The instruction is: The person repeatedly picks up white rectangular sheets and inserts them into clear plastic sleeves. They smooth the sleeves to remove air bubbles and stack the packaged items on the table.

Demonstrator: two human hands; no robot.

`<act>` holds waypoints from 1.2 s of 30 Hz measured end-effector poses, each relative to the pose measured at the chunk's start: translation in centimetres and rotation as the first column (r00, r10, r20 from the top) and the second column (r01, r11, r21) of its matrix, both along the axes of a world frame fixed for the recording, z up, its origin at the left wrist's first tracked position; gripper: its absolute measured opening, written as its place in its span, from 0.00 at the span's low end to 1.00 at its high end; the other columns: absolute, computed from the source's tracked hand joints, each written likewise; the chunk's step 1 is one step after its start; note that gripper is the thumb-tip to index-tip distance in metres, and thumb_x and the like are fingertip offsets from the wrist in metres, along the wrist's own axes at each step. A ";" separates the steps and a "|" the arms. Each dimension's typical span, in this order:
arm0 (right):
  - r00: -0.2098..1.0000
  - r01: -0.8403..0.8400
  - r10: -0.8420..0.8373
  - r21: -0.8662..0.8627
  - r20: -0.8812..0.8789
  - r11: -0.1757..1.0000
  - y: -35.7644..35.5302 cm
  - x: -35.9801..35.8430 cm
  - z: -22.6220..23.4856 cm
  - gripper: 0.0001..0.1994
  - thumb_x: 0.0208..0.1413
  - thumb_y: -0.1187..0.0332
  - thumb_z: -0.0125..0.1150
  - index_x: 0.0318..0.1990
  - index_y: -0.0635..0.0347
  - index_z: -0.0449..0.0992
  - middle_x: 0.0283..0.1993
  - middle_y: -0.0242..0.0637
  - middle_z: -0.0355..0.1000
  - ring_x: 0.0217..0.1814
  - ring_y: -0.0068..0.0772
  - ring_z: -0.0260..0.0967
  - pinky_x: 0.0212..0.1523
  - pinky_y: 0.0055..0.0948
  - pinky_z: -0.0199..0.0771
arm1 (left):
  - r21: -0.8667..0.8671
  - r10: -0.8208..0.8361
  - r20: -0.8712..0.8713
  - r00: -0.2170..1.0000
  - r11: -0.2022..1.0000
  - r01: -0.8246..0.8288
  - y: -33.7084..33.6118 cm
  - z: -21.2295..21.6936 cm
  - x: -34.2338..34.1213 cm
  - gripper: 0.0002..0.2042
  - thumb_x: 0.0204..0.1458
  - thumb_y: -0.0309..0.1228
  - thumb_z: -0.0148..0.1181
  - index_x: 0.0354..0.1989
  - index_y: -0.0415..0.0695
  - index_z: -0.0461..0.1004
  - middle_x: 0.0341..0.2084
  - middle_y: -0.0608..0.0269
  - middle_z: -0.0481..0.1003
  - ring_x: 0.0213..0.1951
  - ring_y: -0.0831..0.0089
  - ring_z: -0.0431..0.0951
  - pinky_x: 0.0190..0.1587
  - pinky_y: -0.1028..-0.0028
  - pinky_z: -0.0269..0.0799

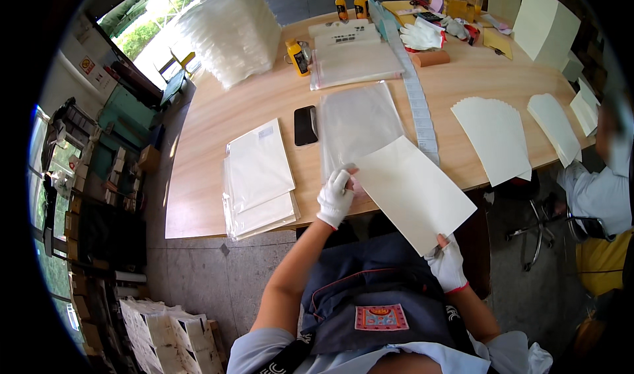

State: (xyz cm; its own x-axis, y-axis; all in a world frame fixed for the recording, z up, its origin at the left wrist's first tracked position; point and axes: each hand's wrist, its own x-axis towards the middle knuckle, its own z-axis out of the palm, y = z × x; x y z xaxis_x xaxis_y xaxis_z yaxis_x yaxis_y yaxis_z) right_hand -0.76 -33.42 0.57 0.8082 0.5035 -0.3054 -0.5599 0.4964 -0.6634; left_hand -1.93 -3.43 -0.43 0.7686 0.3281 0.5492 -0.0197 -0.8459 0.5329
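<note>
A large off-white sheet of card [416,192] is held at a slant in front of me, partly over a stack of clear plastic bags [353,113]. My right hand [448,266], in a white fingerless glove, grips its lower corner with the thumb on top. At the sheet's left corner is my left hand [336,194], gloved the same way, its fingers closed there next to the bags' near edge. Left of the bags lies a pile of bagged white sheets [259,176], the top one with a small label. A black phone [305,125] rests between pile and bags.
Fanned white cards [492,136] and a second fan [555,128] lie to the right, where a person [601,189] sits. A strip of labels [417,103] runs beside the bags. Farther back are a yellow bottle [297,57], white gloves [422,36] and a tall plastic stack [234,34].
</note>
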 end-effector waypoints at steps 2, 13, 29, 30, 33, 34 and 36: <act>0.998 -0.042 0.042 0.004 0.045 0.999 0.2 -0.1 0.0 0.13 0.58 0.67 0.44 0.49 0.63 0.62 0.30 0.33 0.67 0.23 0.22 0.63 0.21 0.20 0.58 | -0.635 0.254 0.213 0.943 0.770 -0.064 -3.2 -1.4 0.8 0.24 0.41 0.15 0.48 0.49 0.47 0.66 0.34 0.62 0.73 0.27 0.74 0.73 0.30 0.75 0.70; 0.986 -0.145 0.157 -0.160 0.064 0.976 1.4 2.2 0.0 0.12 0.59 0.67 0.45 0.47 0.62 0.64 0.25 0.33 0.68 0.19 0.23 0.65 0.19 0.23 0.65 | -0.969 0.074 -0.057 0.996 0.238 -0.073 -6.1 -5.1 0.7 0.11 0.54 0.25 0.51 0.44 0.37 0.70 0.31 0.61 0.75 0.32 0.76 0.76 0.31 0.76 0.72; 0.905 -0.173 0.249 0.237 -0.345 0.956 10.0 2.2 -4.3 0.18 0.62 0.65 0.37 0.56 0.65 0.57 0.49 0.47 0.65 0.46 0.40 0.69 0.48 0.37 0.74 | -0.974 -0.268 -0.192 0.944 -0.068 -0.217 -7.5 -5.4 -7.9 0.10 0.56 0.33 0.51 0.39 0.40 0.70 0.30 0.62 0.76 0.22 0.77 0.75 0.24 0.79 0.73; 0.872 -0.271 0.305 0.140 -0.382 0.952 9.8 1.9 -4.4 0.18 0.63 0.65 0.37 0.56 0.65 0.57 0.46 0.46 0.67 0.44 0.40 0.70 0.45 0.37 0.75 | -0.964 -0.279 -0.223 0.934 -0.076 -0.253 -7.0 -5.2 -8.1 0.10 0.55 0.33 0.52 0.41 0.41 0.69 0.31 0.62 0.75 0.25 0.75 0.76 0.26 0.78 0.74; 0.815 -0.579 0.569 -0.143 -0.110 0.803 9.0 0.9 -2.0 0.16 0.62 0.63 0.41 0.51 0.63 0.66 0.37 0.40 0.72 0.31 0.29 0.73 0.33 0.28 0.77 | -0.960 -0.218 -0.118 0.969 -0.224 -0.168 -5.9 -4.4 -9.4 0.12 0.55 0.35 0.52 0.44 0.42 0.66 0.35 0.61 0.74 0.30 0.72 0.77 0.31 0.74 0.74; 0.778 -0.588 0.626 -0.300 0.042 0.751 9.0 1.2 -0.9 0.15 0.61 0.63 0.42 0.49 0.62 0.67 0.36 0.38 0.71 0.29 0.25 0.71 0.30 0.24 0.75 | -0.968 -0.165 -0.144 0.976 -0.183 -0.173 -5.7 -3.8 -9.9 0.12 0.55 0.35 0.52 0.43 0.42 0.67 0.35 0.60 0.74 0.30 0.72 0.77 0.31 0.75 0.74; 0.639 -0.474 0.708 -0.570 0.301 0.671 10.1 1.9 0.5 0.14 0.60 0.63 0.45 0.45 0.62 0.71 0.27 0.33 0.70 0.22 0.17 0.66 0.24 0.17 0.67 | -0.965 -0.166 -0.231 0.959 -0.082 -0.247 -5.0 -4.2 -10.4 0.12 0.55 0.37 0.52 0.41 0.41 0.68 0.34 0.59 0.75 0.30 0.73 0.76 0.30 0.75 0.74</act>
